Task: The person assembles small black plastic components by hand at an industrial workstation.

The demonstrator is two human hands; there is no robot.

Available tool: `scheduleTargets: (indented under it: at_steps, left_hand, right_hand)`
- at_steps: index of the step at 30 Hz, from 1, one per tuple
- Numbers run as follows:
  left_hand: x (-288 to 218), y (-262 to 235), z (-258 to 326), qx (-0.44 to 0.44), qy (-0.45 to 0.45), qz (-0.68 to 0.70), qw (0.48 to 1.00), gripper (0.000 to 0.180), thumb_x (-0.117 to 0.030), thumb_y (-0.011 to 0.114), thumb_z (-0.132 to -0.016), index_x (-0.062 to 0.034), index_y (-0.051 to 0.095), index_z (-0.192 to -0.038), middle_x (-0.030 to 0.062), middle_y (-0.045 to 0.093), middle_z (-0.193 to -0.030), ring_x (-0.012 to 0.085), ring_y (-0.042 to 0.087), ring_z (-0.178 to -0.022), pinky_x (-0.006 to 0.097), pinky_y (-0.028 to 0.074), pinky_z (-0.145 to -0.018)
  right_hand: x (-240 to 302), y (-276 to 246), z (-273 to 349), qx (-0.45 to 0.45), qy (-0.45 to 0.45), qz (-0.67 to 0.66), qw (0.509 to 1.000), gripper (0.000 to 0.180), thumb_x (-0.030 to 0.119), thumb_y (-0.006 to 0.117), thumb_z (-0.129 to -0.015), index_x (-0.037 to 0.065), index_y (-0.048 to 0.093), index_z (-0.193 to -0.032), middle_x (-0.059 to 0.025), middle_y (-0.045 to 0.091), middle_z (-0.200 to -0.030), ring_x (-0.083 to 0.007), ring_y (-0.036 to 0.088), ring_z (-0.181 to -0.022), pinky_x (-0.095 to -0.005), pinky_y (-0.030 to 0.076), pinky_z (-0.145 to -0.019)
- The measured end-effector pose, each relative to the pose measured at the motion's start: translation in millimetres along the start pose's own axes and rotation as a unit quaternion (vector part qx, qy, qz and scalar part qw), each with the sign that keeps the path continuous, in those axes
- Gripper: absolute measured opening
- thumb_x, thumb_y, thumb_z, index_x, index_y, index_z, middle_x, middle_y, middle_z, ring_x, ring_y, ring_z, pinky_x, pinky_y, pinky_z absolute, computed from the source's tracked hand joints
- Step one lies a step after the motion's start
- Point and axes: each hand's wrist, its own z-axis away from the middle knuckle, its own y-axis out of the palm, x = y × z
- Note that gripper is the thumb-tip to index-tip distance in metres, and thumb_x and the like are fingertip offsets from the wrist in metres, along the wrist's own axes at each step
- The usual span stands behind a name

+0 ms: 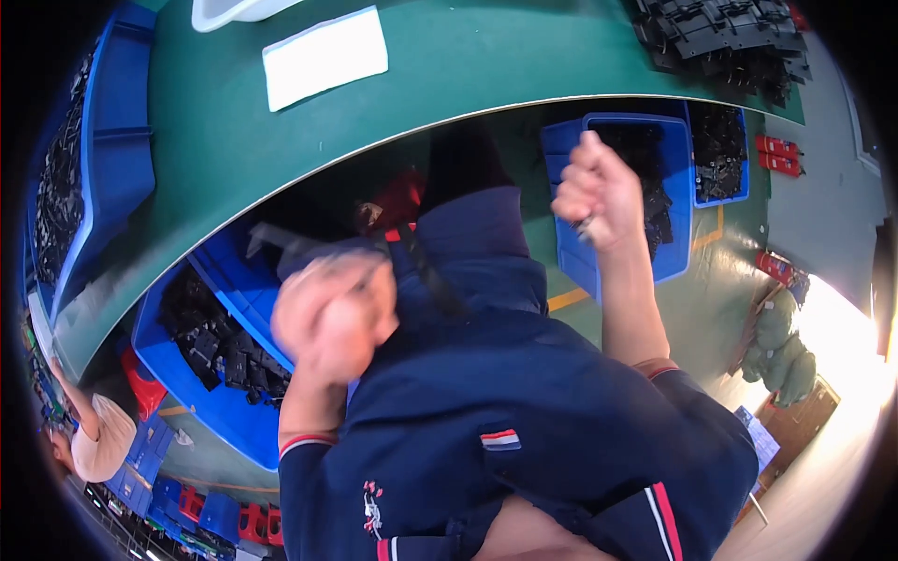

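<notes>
My left hand [337, 313] is in front of my lap, smeared by motion, with its fingers curled. A blurred dark grey part [276, 240] sticks out from it toward the table; its kind cannot be made out. My right hand [599, 192] is raised over a blue bin at the right, closed like a fist. A small metallic thing [586, 227] shows at its lower edge; the rest is hidden by the fingers. Between the hands, a black strip with a red end [426, 266] lies across my dark trousers.
A green table [505, 56] curves ahead, bearing a white sheet [325, 58] and stacked black parts [720, 42]. Blue bins of black parts stand left [253, 439] and right [572, 248]. Another person [101, 439] is at far left. Red fire extinguishers [778, 155] lie right.
</notes>
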Motion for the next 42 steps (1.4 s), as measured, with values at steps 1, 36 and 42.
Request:
scheduleTargets:
  at_steps: [1,36,42]
  left_hand:
    - [5,1,-5,-0.007,-0.039,-0.183,0.982,0.015,-0.005,0.054,-0.082,-0.0002,0.055,-0.068,0.0053,0.055,-0.054,0.0137,0.055,-0.046,0.024,0.041,-0.044]
    - [-91,4,-91,-0.015,0.130,-0.183,0.974,0.036,-0.011,0.042,-0.092,-0.0020,0.051,-0.059,0.0028,0.047,-0.046,0.0130,0.044,-0.038,0.026,0.032,-0.036]
    - [-73,-57,-260,-0.063,0.100,-0.604,0.788,0.035,-0.033,0.054,-0.088,-0.0001,0.064,-0.082,0.0138,0.064,-0.069,0.0246,0.062,-0.064,0.034,0.046,-0.059]
  right_hand:
    - [-15,15,1,0.005,0.048,0.049,0.998,0.040,0.038,0.042,-0.096,0.015,0.038,-0.063,0.0085,0.024,-0.047,-0.0036,0.022,-0.036,-0.0198,0.023,-0.035]
    - [42,16,19,0.153,-0.172,-0.158,0.960,0.022,0.025,0.039,-0.097,0.009,0.054,-0.094,0.0064,0.030,-0.050,-0.0045,0.027,-0.038,-0.0208,0.030,-0.040]
    - [-28,34,20,0.097,0.030,-0.120,0.988,0.034,0.038,0.048,-0.092,0.009,0.053,-0.075,0.0040,0.032,-0.050,-0.0054,0.028,-0.037,-0.0229,0.027,-0.040]
